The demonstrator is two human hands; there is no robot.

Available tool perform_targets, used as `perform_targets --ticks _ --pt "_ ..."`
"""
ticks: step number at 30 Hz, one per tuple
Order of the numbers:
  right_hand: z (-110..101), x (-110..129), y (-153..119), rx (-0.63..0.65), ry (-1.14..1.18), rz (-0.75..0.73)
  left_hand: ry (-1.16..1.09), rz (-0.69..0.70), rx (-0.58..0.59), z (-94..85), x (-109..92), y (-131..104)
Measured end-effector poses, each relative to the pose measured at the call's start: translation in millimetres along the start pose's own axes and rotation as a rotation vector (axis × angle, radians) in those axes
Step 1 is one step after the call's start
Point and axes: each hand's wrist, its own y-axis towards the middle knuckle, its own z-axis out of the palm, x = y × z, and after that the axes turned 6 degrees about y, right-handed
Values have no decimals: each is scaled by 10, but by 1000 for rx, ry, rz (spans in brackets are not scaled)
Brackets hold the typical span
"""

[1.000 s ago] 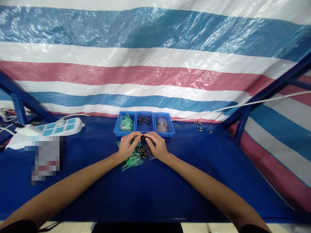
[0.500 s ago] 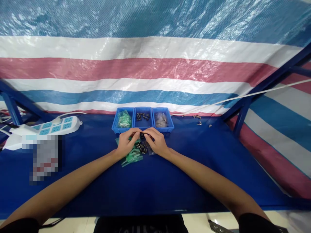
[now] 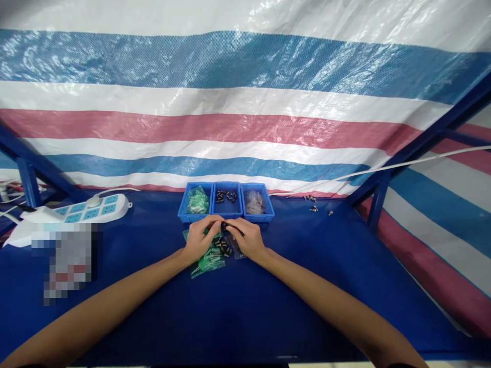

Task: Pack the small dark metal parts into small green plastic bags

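Note:
My left hand [image 3: 201,238] and my right hand [image 3: 247,237] meet at the fingertips, closed on a small black part [image 3: 224,225] between them. Beneath and beside them on the blue table lie green plastic bags [image 3: 209,259], a pile of small black and metal pieces [image 3: 223,247] and a clear bag [image 3: 237,249]. Just behind the hands stand three joined blue bins: the left bin [image 3: 195,219] holds a green bag, the middle bin [image 3: 227,213] several small black pieces, the right bin [image 3: 258,217] a clear bag with brownish contents.
At the left a white power strip [image 3: 92,208] with a plug and cables lies beside a blurred grey item [image 3: 72,260]. Several small metal pieces [image 3: 312,203] are scattered at the back right. A white cable [image 3: 383,167] crosses before the striped sheet [image 3: 230,128] and blue frame.
The camera has tilted up, so the table, bins and hands appear lower. Both hands keep the same grip on the black part.

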Motion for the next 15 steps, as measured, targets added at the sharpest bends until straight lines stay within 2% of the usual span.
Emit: perform_targets --ticks 5,11,15 --pt "7 -1 -27 -49 17 83 -12 -3 -2 2 3 -4" --pt "-21 -2 -39 24 -41 121 0 -2 -17 9 3 -5" --pt "-25 -14 -34 30 -81 102 56 65 -26 7 -16 19"
